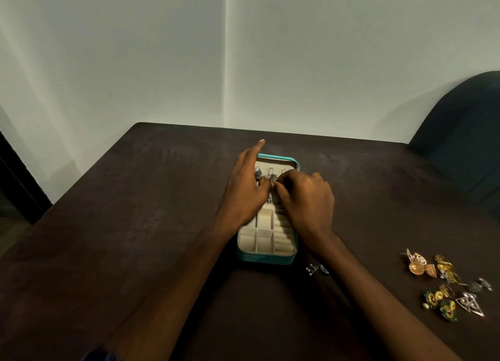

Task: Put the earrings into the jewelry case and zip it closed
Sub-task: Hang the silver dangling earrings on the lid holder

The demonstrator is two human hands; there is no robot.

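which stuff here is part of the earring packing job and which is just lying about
Part of the job:
- case, open
- earrings hung in the lid
- small silver pair by the case
- heap of loose earrings at the right
- left hand and right hand, both working at the lid

Lying about:
- table
- chair
- wall

Pretty dim shot overall, with soft light washing the pale wall (243,49) from up front while the dark table (135,225) soaked up most of it, faint shadows sat under the forearms, the wide lens bowed the edges, and the far-right earrings (446,285) looked a bit smeary.
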